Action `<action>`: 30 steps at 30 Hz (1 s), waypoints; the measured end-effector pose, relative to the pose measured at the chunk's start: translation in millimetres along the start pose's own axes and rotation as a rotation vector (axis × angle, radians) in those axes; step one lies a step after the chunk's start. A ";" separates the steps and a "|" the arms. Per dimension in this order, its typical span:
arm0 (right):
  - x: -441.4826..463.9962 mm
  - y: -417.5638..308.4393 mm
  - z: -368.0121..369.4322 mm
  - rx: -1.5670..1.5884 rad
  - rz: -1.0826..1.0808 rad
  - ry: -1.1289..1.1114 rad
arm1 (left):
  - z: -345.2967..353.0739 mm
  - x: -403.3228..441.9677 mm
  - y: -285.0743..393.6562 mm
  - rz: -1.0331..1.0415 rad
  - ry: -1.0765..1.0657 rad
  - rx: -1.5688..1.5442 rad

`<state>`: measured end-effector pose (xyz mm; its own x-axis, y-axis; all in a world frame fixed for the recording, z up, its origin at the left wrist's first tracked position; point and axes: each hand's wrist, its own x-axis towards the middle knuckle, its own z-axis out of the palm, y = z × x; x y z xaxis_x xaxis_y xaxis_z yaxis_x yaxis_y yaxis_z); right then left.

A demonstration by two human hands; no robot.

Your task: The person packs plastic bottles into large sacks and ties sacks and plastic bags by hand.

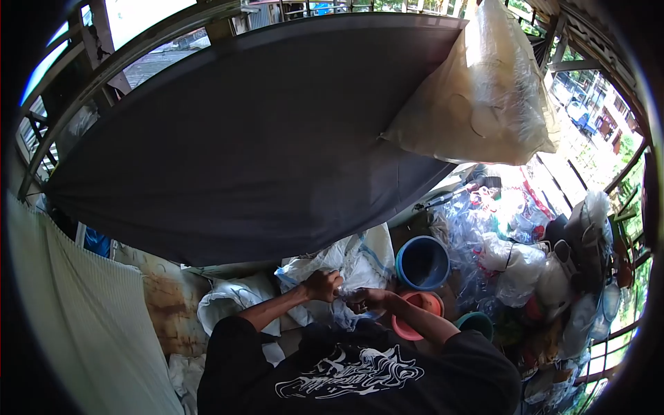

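My left hand point(323, 285) is closed, its fingers curled in front of my chest. Beside it, slightly lower, my right hand point(369, 299) is closed too. Between them shows a small piece of clear, shiny plastic point(342, 293), which both hands grip; its exact kind is hidden by my fingers. A white woven sack point(370, 256) with blue stripes lies just beyond my hands. To the right of my right hand stand an orange-red bucket point(431, 302) and a blue bucket point(423, 261).
A big dark cloth point(263, 138) hangs ahead. A bulging translucent plastic bag point(477, 104) hangs at upper right. Clear plastic bottles point(460, 228) and filled bags point(519, 270) pile up at right. A green bucket point(476, 324) stands near my right elbow. Another white sack point(235, 301) lies at left.
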<state>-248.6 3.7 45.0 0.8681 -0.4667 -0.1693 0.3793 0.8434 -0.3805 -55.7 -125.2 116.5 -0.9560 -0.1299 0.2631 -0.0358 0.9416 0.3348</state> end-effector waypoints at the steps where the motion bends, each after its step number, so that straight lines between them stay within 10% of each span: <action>1: -1.5 -1.0 18.5 0.064 -0.155 0.092 | 2.7 7.1 -8.8 0.082 0.045 0.014; 4: -0.5 -2.7 28.0 0.208 -0.299 0.301 | -12.8 22.8 -14.1 0.073 0.044 0.034; 7: 11.1 4.3 -1.6 -0.635 -0.391 0.686 | -0.2 15.8 -27.4 -0.088 -0.012 -0.076; 8: 18.1 7.8 -3.2 -0.302 -0.291 0.793 | 1.3 12.7 -29.9 -0.248 -0.246 -0.111; 13: 22.0 45.2 -27.5 -0.108 -0.272 0.899 | 41.5 -3.0 -64.3 -0.605 -0.055 -0.573; 20: 18.1 71.3 -34.1 -0.571 -0.373 1.142 | 169.0 -59.4 -182.8 -1.110 -0.136 -0.275; 23: 25.8 58.6 -29.4 0.145 -0.266 1.247 | 198.6 -68.7 -199.9 -1.191 -0.185 -0.165; 30: 1.5 69.8 0.1 0.243 -0.464 1.308 | 233.9 -51.3 -150.4 -1.018 -0.347 -0.296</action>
<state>-220.8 61.9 18.3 -0.2199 -0.5044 -0.8350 0.7065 0.5080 -0.4928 -69.4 -187.5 -159.0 -0.5511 -0.6616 -0.5085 -0.8225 0.3282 0.4645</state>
